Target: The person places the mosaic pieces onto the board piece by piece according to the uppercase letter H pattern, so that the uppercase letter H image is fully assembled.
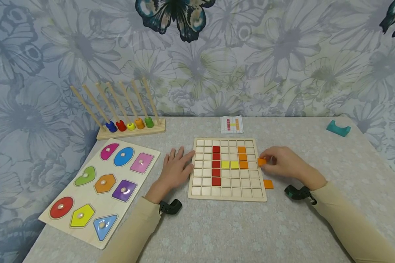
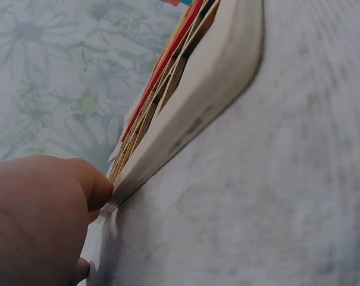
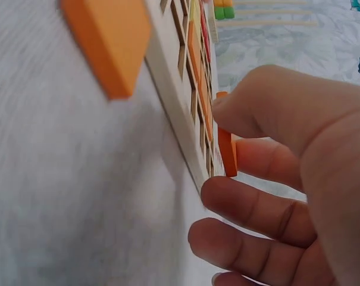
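Note:
A wooden grid board (image 1: 202,191) holds a column of several red tiles (image 1: 216,166), two yellow tiles (image 1: 229,164) and a column of three orange tiles (image 1: 243,156). At its left edge rests my left hand (image 1: 175,171), fingers extended, with thumb and index finger touching the frame. Beyond the right edge, my right hand (image 1: 284,163) pinches a loose orange tile (image 3: 227,149) between thumb and index finger, the other fingers loosely bent. Nearer to me, another orange tile (image 1: 268,184) lies beside the board's right edge.
Behind the board lies a small pattern card (image 1: 232,124). To the left are a knobbed shape puzzle (image 1: 95,204) and, farther back, a peg stand (image 1: 131,130) with coloured beads. A teal curved piece (image 1: 338,128) sits at the back right, near the patterned wall.

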